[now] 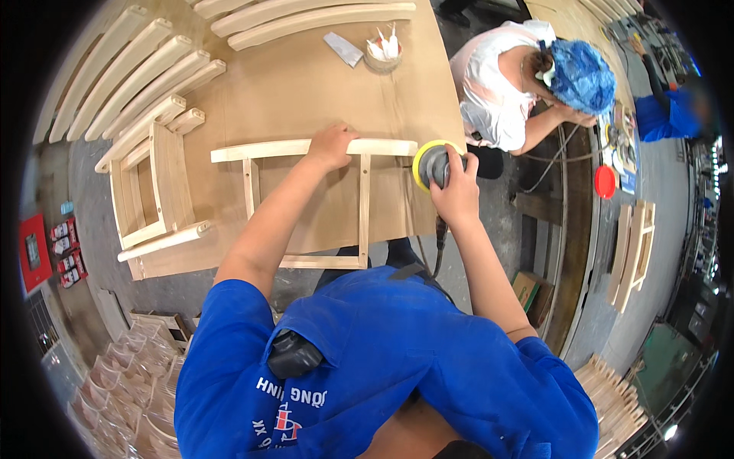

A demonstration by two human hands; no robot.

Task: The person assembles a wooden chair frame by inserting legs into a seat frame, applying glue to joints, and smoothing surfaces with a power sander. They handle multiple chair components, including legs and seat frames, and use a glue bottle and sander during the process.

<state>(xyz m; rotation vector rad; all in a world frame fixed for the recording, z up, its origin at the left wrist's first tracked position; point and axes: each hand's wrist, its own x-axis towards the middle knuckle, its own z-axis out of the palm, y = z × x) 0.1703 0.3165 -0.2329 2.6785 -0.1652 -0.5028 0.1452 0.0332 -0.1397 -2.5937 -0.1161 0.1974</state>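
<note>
A pale wooden frame (283,148), with a long slightly curved rail, two side bars and a thinner near bar, lies on the cardboard-covered table in front of me. My left hand (333,147) is closed over its long rail, right of the middle. In my right hand (460,193) is a grey round sander (434,166), its yellow-edged pad tilted up on edge by the rail's right end. Whether the pad touches the wood, I cannot tell. A hose or cord (441,233) runs from the sander back toward my body.
An assembled wooden frame (172,172) stands at the left, beside several curved slats (145,73). A tub of white-tipped sticks (384,55) and a grey sheet (343,49) sit at the far side. A co-worker in a blue cap (581,76) leans over at the right.
</note>
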